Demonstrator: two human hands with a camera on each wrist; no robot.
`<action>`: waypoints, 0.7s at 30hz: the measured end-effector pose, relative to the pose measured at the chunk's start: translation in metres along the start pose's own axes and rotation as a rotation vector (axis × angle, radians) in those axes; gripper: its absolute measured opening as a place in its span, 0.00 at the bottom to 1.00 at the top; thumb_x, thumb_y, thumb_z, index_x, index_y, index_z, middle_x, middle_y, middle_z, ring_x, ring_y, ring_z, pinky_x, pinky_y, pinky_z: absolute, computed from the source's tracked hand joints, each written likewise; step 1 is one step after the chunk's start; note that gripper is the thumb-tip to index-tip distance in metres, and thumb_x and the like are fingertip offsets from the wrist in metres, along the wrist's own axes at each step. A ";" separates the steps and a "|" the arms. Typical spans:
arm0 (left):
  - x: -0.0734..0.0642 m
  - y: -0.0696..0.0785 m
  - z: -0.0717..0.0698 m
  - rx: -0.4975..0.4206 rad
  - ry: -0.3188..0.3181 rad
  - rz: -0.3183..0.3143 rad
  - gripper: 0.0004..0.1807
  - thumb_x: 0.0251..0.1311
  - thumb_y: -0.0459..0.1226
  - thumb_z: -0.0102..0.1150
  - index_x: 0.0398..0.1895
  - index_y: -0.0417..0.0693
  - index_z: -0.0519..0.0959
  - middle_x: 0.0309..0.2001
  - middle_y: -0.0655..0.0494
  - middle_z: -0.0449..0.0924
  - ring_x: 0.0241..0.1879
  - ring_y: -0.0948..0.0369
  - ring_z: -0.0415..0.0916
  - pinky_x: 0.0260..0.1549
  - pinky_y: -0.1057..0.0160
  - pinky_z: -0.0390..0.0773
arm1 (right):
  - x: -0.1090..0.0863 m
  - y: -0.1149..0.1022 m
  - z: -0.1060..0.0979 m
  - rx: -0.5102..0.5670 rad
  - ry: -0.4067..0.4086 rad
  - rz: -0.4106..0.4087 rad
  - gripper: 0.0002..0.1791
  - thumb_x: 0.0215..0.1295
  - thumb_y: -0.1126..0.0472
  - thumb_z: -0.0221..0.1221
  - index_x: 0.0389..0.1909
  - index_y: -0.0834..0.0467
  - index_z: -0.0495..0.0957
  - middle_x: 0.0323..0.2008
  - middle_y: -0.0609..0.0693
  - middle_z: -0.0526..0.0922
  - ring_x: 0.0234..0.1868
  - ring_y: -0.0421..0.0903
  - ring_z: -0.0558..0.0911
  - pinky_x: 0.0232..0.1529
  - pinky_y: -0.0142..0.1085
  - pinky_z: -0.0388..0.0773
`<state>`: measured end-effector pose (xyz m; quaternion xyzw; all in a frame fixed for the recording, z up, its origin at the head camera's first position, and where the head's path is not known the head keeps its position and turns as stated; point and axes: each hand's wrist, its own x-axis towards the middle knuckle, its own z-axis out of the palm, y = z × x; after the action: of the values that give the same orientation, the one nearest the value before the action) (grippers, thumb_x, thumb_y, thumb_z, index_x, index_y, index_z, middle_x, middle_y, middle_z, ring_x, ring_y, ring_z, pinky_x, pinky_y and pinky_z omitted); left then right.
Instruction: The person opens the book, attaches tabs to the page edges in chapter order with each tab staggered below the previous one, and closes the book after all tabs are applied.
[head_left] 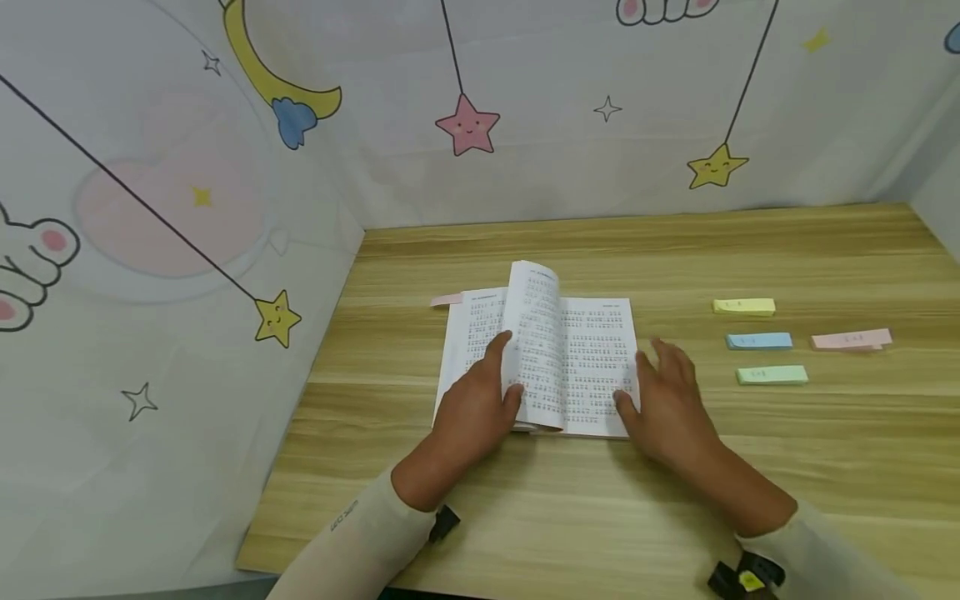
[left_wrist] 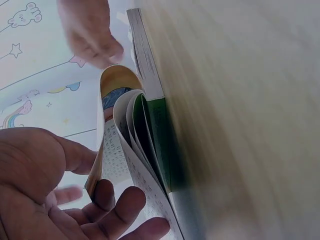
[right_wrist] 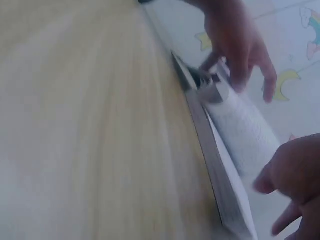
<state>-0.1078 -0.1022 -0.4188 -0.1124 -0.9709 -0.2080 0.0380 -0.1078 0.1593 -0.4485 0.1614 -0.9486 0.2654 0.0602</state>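
The left hand (head_left: 471, 402) is clamping the edge of a raised leaf (head_left: 534, 350) between its thumb and fingers, and the leaf is curving up to that hand's right. The open book (head_left: 597, 358), printed in small rows, is lying on the worktop (head_left: 585, 500) between both hands. The right hand (head_left: 667, 408) is holding its fingers apart and relaxed beside the book's right edge, its thumb reaching over the page (whether it is touching the paper, one cannot tell). Beyond the left hand, a pink tab (head_left: 446, 300) is sticking out past the book. To the right of the right hand, a yellow strip (head_left: 743, 307), a blue strip (head_left: 759, 341) and a green strip (head_left: 772, 375) are forming a column, with a pink strip (head_left: 852, 339) lying farther right.
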 end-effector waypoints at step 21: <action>-0.003 0.000 0.001 -0.084 -0.090 0.006 0.27 0.79 0.57 0.41 0.63 0.53 0.81 0.44 0.55 0.86 0.42 0.57 0.81 0.33 0.55 0.77 | -0.009 -0.008 0.001 -0.252 0.057 -0.050 0.33 0.60 0.60 0.71 0.53 0.85 0.73 0.66 0.79 0.66 0.69 0.74 0.61 0.55 0.68 0.69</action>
<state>-0.1047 -0.1022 -0.4196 -0.1259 -0.9617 -0.2431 -0.0099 -0.0963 0.1548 -0.4478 0.1687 -0.9680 0.1470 0.1134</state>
